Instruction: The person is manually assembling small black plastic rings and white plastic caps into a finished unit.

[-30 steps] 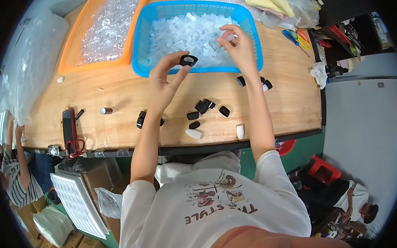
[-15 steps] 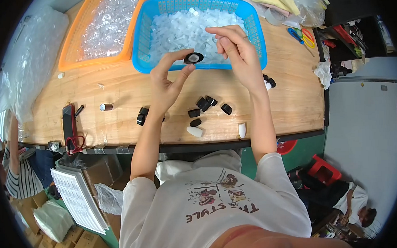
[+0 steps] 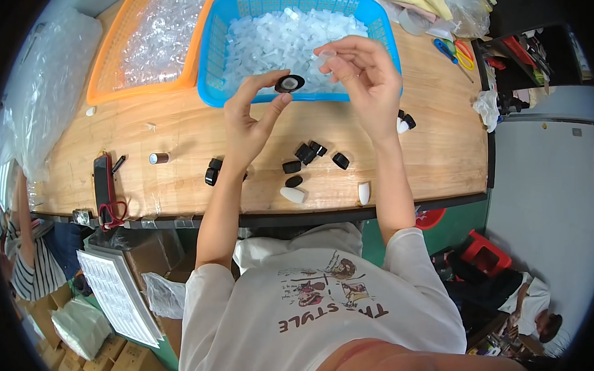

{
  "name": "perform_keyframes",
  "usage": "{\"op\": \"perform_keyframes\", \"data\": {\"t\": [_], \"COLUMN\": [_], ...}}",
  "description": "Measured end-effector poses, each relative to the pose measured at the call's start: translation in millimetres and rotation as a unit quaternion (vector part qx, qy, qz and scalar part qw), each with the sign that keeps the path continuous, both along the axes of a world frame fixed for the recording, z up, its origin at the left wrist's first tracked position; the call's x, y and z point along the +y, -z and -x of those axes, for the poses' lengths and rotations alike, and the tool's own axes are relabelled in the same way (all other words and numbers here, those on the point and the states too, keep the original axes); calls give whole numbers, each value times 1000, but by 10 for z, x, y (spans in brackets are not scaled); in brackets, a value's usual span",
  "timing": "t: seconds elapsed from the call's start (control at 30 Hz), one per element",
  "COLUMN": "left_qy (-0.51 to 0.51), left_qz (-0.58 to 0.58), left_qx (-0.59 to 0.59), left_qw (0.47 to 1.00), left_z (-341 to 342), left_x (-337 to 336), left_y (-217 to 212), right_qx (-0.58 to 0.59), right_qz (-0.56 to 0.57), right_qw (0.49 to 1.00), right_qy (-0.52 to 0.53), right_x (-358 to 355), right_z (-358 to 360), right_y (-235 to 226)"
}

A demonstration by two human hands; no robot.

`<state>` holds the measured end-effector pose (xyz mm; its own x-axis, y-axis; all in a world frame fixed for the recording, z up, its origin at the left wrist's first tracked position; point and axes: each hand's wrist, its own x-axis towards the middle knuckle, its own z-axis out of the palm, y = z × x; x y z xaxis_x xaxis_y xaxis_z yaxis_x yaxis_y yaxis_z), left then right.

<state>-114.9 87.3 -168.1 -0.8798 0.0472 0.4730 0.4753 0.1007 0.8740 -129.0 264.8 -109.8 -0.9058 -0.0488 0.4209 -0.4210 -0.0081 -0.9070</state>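
Observation:
Between the thumb and forefinger of my left hand [image 3: 251, 114] is a black oval cap [image 3: 290, 84], its round opening with a whitish inside facing up. My right hand [image 3: 370, 76], raised over the front right of the blue basket [image 3: 240, 100], pinches a small translucent plastic piece [image 3: 326, 57]. Many similar translucent pieces [image 3: 271, 44] fill that basket. Below my hands, several black caps [image 3: 305, 153] lie loose on the table, with a white oval piece [image 3: 293, 195] and another white piece [image 3: 363, 194] near the front edge.
An orange basket [image 3: 190, 81] of clear plastic parts stands at the back left. Left on the table are a phone [image 3: 103, 184], red glasses [image 3: 113, 213] and a small brown cylinder [image 3: 158, 158]. Scissors [image 3: 464, 55] lie at the right. Two other people are at the lower edges.
My right hand has shifted slightly right, and a translucent piece now shows in its fingers. My left hand keeps the black cap in about the same place.

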Motion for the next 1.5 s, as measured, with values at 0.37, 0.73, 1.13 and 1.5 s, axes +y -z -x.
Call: {"op": "perform_keyframes", "data": {"t": [0.37,0.73,1.13,1.5], "left_qy": [-19,-27,-41,-43], "left_qz": [-35,2,34,63], "left_qx": [21,55,51,60], "left_qw": [999,998,997,995], "left_z": [-24,-9,-22,-25], "left_x": [5,-39,-19,26], "left_y": [7,-20,-1,-79], "right_qx": [125,244,125,-41], "right_qz": [-96,-228,-160,-463], "right_qw": [988,942,977,877], "right_qy": [-6,30,-57,123], "right_x": [-138,-144,-9,715], "right_z": [22,40,116,423], "right_y": [174,194,246,685]}}
